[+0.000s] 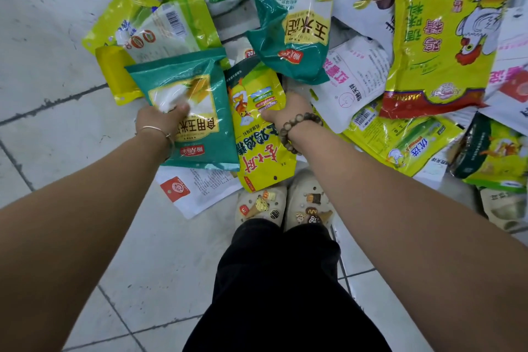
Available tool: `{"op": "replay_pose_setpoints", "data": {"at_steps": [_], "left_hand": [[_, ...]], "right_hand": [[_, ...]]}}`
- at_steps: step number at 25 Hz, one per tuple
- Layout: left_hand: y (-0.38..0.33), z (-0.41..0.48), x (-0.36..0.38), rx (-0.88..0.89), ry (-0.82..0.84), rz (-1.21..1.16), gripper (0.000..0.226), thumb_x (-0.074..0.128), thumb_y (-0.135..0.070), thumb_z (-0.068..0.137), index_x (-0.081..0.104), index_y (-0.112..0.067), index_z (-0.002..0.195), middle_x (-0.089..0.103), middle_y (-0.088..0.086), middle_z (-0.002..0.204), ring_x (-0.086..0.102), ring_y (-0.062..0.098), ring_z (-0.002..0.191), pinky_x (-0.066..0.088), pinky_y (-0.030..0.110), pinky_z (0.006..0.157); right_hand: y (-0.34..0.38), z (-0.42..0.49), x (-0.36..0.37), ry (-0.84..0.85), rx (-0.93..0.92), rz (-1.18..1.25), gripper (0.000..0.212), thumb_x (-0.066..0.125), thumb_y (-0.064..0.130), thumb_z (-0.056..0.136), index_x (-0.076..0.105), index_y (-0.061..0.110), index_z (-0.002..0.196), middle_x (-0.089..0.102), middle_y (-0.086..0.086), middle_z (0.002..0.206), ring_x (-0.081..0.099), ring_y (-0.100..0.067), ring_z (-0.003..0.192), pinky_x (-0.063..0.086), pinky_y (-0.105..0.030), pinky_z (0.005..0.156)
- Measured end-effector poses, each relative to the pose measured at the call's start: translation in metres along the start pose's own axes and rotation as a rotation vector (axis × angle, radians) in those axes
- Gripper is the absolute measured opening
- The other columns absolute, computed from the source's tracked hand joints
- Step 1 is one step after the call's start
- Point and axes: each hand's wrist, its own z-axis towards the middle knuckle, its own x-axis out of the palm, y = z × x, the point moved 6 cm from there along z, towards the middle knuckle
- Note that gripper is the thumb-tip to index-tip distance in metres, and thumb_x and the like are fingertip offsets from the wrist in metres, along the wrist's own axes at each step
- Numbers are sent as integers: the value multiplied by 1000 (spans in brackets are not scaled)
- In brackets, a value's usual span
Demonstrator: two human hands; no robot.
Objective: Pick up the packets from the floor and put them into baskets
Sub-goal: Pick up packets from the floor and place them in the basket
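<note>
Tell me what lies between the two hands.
Head view: only the teal packet gripped by the left hand and the yellow packet gripped by the right hand.

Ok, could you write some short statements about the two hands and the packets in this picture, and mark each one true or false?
1. The left hand grips a teal plastic packet with a corn picture. True.
2. The right hand is open and holds nothing. False: it grips a yellow plastic packet with red characters.
3. A basket stands next to the feet. False: no basket is in view.
4. A brown bead bracelet is on the right wrist. True.
5. The large yellow packet with a rooster drawing lies to the left of both hands. False: it lies to their right, in the pile.
</note>
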Motion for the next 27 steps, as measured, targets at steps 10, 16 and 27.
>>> {"op": "replay_pose_setpoints", "data": {"at_steps": [10,16,27], "left_hand": [[-23,-60,-55,172,-71,262,35,61,-27,87,59,6,97,62,27,102,59,41,94,45,42,76],[-39,-129,-90,116,-73,37,33,61,-22,88,59,4,108,63,21,109,61,31,97,44,33,75],[-91,-291,-96,514,188,120,35,61,2,82,53,-2,115,58,5,104,52,15,94,41,25,78]], "right_hand": [[-36,-80,-26,43,48,269,39,65,22,86,56,9,122,59,-10,123,53,-28,114,45,-36,93],[-53,-161,-76,-246,102,542,36,64,16,87,58,9,122,58,-5,116,52,-25,114,41,-32,89],[-119,-308,-184,-540,7,740,27,67,9,82,61,34,87,64,15,86,61,-11,83,48,-33,83]]}}
